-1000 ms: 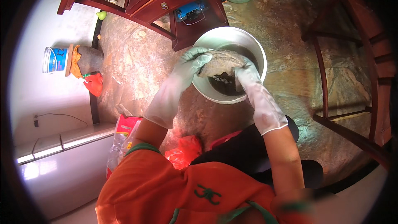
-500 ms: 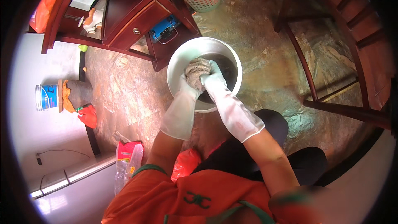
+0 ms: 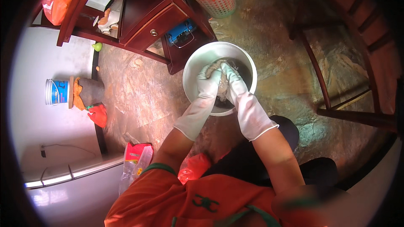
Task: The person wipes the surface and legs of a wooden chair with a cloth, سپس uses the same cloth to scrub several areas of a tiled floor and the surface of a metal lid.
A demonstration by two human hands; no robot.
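Observation:
A wet, wrinkled grey-brown rag [image 3: 223, 85] is bunched between my two hands, inside a round white bucket [image 3: 192, 65]. My left hand [image 3: 207, 83], in a long white rubber glove, grips its left side. On the other side my right hand [image 3: 235, 85], gloved the same way, squeezes it with the thumb and fingers wrapped round. The hands almost meet at the top of the rag, and its lower part hangs between them. Dark water [image 3: 246, 68] lies in the bucket beneath; the gloves hide part of the rag.
A dark red wooden cabinet [image 3: 153, 27] with a blue case [image 3: 181, 33] on its low shelf stands just beyond the bucket. Behind is a basket [image 3: 216, 6] with an orange liner. Wooden chair legs [image 3: 315, 65] rise at right. Plastic bags [image 3: 193, 167] lie near my left side.
My hands have turned and squeezed the rag, which was a rounded coiled bundle and now hangs narrower between them, lower part showing. The whole view has shifted slightly, with the bucket farther right.

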